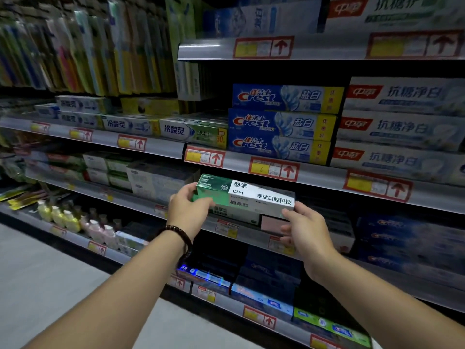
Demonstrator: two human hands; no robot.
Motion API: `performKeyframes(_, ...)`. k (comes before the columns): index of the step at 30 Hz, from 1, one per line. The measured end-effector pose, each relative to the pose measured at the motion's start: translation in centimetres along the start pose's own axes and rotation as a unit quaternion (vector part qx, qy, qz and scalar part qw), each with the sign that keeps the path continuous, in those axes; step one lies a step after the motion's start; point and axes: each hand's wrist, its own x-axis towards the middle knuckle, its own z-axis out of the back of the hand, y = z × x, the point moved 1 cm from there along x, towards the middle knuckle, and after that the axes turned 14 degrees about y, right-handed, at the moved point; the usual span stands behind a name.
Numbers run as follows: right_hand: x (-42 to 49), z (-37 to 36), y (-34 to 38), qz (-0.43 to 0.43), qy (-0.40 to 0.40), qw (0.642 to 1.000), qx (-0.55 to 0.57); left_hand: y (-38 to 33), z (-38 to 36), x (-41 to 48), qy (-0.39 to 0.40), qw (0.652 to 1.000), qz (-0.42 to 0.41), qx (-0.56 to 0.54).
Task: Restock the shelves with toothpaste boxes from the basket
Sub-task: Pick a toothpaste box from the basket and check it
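A green and white toothpaste box [246,195] hangs level in front of the third shelf [251,234] from the top, held between both hands. My left hand [187,210] grips its green left end, thumb on top. My right hand [305,229] holds the white right end from below and behind. Under the held box, another box of the same green and white kind [234,214] lies on that shelf. The basket is out of view.
Above sit stacked blue Crest boxes [281,122] and white boxes with red logos [400,127]. Toothbrush packs [83,44] hang at upper left. Small bottles [73,217] stand low on the left. Dark blue boxes [271,270] fill the lower shelves. Grey floor [45,273] lies left.
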Motion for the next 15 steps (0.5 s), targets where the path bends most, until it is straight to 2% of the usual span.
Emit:
performKeyframes(9, 7.6, -1.4, 0.0, -0.086, -0.025, 0.995, -0.045, 0.4, -0.1, 8.9, 0.032, 0.998, 0.034, 0.048)
performKeyframes(15, 10.1, -2.2, 0.5, -0.114, -0.021, 0.993, 0.028, 1.2, -1.2, 12.2, 0.006, 0.998, 0.048, 0.031)
